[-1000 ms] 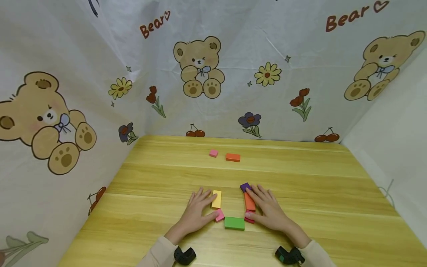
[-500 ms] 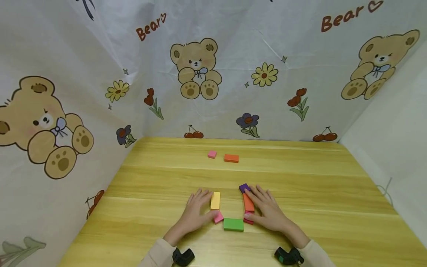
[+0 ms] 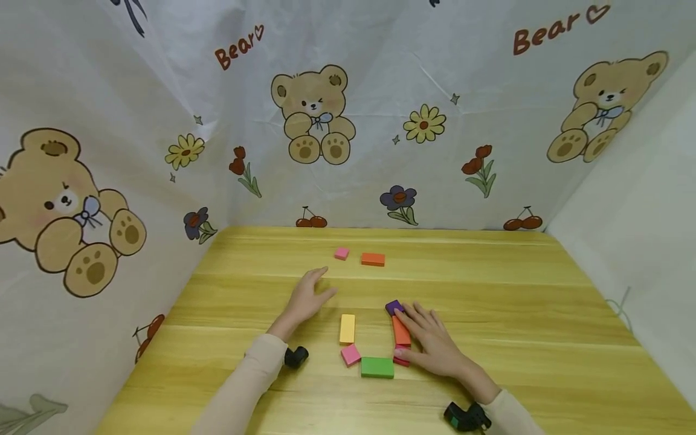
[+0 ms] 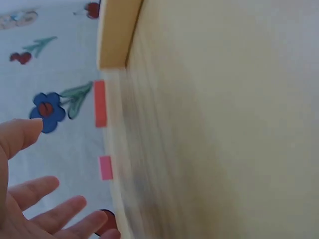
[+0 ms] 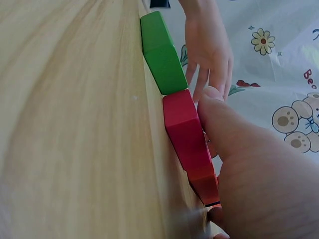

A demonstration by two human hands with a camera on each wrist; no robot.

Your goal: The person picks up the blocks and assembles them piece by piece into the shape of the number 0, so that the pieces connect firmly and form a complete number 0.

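Observation:
My left hand (image 3: 304, 299) reaches forward over the table, fingers spread and holding nothing, left of and beyond a yellow block (image 3: 347, 329). Past its fingers in the left wrist view lie a small pink block (image 4: 105, 168) and an orange block (image 4: 100, 103). My right hand (image 3: 439, 345) rests beside a row of blocks: its thumb touches a crimson block (image 5: 185, 129), and its index finger lies at an orange block (image 3: 401, 332) and a purple block (image 3: 394, 307). A green block (image 3: 377, 367) and a near pink block (image 3: 350, 355) continue the U-shaped line toward the yellow one.
The wooden tabletop (image 3: 516, 290) ends at a bear-print cloth (image 3: 326, 193) hung behind and at the left. A white wall (image 3: 625, 241) stands at the right. Black wrist devices (image 3: 466, 417) sit on both wrists.
My left hand has left the yellow and near pink blocks and moved forward toward the far pair. The right hand stays at its row. The head view has shifted slightly.

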